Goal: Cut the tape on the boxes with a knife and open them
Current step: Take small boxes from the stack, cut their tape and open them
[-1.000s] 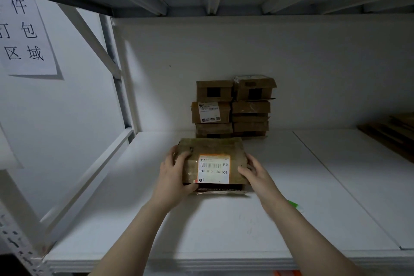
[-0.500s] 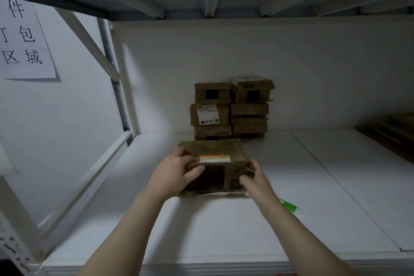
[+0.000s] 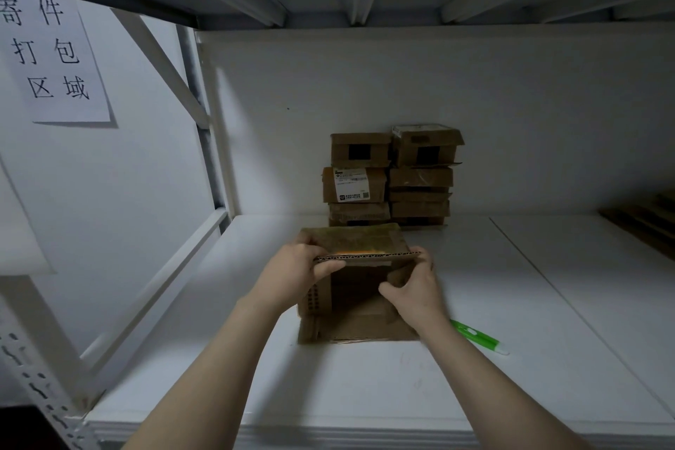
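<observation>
A brown cardboard box (image 3: 359, 318) stands on the white shelf (image 3: 365, 376) in front of me, its open side facing me. My left hand (image 3: 296, 272) grips the left end of the raised top flap, thumb under its corrugated edge. My right hand (image 3: 414, 290) holds the right side flap, fingers curled round it. The inside looks dark. A green and white knife (image 3: 478, 338) lies on the shelf just right of the box, behind my right wrist.
Several taped cardboard boxes (image 3: 391, 175) are stacked in two columns against the back wall. Flat brown cardboard (image 3: 643, 226) lies at the far right. A paper sign (image 3: 51, 55) hangs on the left wall. An upper shelf is overhead.
The box was turned so its labelled face went from facing me to on top. Both hands then lifted the front flaps open, and the knife came into view at the right.
</observation>
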